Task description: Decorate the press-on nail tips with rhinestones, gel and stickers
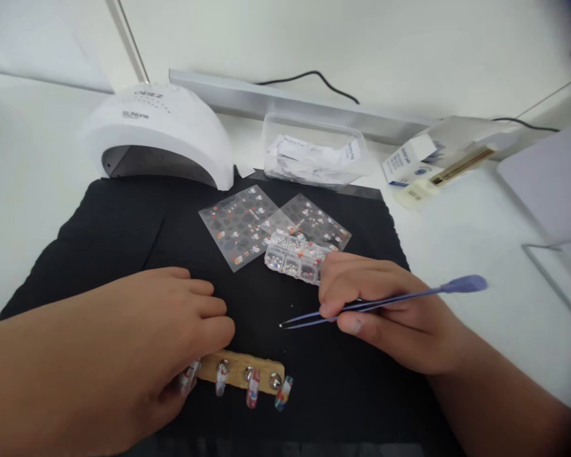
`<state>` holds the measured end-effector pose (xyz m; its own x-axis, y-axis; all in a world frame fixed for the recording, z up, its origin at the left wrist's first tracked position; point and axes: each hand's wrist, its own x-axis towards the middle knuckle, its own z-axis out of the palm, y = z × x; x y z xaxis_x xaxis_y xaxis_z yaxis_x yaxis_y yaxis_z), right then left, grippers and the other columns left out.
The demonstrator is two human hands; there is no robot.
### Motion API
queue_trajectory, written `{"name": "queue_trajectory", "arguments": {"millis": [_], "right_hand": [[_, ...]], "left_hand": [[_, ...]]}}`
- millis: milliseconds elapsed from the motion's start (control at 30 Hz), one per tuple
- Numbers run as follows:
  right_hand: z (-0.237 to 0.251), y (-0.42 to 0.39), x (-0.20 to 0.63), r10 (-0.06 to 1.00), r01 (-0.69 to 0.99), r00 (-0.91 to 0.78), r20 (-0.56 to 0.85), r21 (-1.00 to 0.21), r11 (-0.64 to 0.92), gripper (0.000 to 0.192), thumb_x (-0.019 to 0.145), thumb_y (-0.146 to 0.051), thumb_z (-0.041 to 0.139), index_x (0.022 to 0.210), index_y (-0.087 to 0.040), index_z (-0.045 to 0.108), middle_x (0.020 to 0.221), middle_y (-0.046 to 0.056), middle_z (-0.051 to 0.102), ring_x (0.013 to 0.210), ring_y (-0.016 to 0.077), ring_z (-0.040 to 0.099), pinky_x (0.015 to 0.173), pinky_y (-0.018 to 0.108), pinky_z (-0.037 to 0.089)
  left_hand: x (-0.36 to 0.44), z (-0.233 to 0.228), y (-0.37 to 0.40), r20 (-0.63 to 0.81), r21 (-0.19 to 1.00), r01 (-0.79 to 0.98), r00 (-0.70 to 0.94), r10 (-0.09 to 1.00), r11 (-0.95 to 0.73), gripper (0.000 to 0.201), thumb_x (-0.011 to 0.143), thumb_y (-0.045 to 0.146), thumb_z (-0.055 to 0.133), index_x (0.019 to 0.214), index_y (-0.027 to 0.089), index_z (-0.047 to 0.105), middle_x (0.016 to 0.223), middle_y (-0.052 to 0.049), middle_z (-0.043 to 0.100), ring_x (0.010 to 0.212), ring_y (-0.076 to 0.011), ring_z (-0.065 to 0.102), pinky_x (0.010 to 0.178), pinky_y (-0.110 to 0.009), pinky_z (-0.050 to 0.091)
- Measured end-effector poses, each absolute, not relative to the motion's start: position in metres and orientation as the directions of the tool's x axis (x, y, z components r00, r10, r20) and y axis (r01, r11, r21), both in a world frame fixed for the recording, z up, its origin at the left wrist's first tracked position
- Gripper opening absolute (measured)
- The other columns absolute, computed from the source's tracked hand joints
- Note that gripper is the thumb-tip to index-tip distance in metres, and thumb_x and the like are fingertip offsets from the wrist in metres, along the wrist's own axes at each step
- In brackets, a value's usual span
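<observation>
Fingers of right hand [385, 304] pinching purple tweezers [375, 303], left hand [162, 330] fingers curled on wooden nail holder [240, 369], bare black mat [124, 235] between.

My left hand [171, 330] is resting on a wooden strip [240, 368] carrying decorated false nails [252, 388], while my right hand [385, 311] is pinching purple tweezers [361, 306], tips pointing left over the black mat [124, 235]. Sticker sheets [240, 225] and a rhinestone box [292, 257] are lying just behind my right hand, a white nail lamp [159, 133] sitting beyond.
</observation>
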<state>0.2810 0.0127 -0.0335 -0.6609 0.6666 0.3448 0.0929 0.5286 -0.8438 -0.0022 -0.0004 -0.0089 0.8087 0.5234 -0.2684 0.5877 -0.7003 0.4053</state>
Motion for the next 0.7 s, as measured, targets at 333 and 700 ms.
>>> {"name": "queue_trajectory", "arguments": {"millis": [333,700], "right_hand": [[-0.0330,0.0106,0.2811,0.679,0.103,-0.652,0.338,-0.848,0.520,0.011,0.091,-0.018,0.062,0.082,-0.013,0.066,0.070,0.001,0.064,0.068,0.0110,0.056,0.067,0.030,0.046],[-0.0331,0.0125,0.2803,0.679,0.111,-0.659,0.322,-0.852,0.511,0.013,0.092,-0.018,0.061,0.081,-0.013,0.066,0.070,0.001,0.065,0.067,0.0113,0.057,0.068,0.031,0.046]], "left_hand": [[-0.0038,-0.0102,0.0006,-0.309,0.439,0.577,0.817,0.488,-0.688,0.017,0.071,0.013,0.065,0.072,0.028,0.056,0.076,0.002,0.065,0.068,-0.0214,0.059,0.067,-0.043,0.038],[-0.0028,-0.0093,-0.0009,-0.294,0.443,0.576,0.817,0.495,-0.687,0.021,0.068,0.010,0.065,0.072,0.028,0.055,0.075,0.004,0.064,0.066,-0.0201,0.058,0.065,-0.041,0.037]]}}
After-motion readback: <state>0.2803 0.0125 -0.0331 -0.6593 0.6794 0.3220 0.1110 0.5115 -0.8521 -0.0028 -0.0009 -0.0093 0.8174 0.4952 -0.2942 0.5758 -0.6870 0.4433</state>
